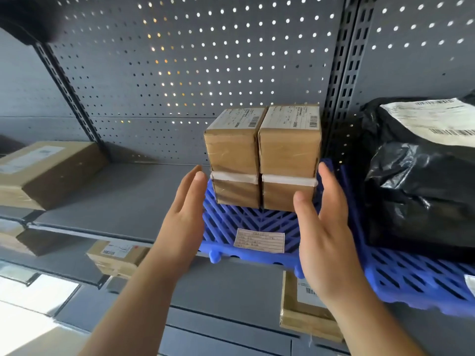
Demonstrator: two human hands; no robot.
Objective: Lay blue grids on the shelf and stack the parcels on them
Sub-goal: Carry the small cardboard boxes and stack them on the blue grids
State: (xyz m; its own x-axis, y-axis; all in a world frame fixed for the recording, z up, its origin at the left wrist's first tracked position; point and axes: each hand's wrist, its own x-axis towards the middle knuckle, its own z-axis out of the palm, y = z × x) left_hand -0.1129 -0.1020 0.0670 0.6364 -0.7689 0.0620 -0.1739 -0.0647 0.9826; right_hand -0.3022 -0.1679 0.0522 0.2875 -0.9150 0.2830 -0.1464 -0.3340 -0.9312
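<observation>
The stacking step is in hand; four parcels point(262, 155) stand two over two as one tight block on the back half of a blue grid point(246, 222), which lies on the shelf point(123, 196) with its front edge at the shelf's lip; a paper label point(259, 240) sits on the grid's bare front part.

The left hand point(183, 217) stands edge-up just beside the block's left face, fingers straight and together, holding nothing; the right hand point(326, 227) mirrors it at the right face, fingers straight, thumb apart and in front of the lower right parcel; whether either palm touches the cardboard I cannot tell.

A second grid point(411, 276) adjoins on the right and carries a black bag point(424, 176); a brown box point(51, 170) lies well apart on the left, on bare shelf.

By my reading the block is placed and the hands are either squaring it or coming off it; the next move calls for an even press from both sides if the columns need truing, then a clean release without dragging the upper pair; the brown box has no grid under it, so another grid seems due there.
</observation>
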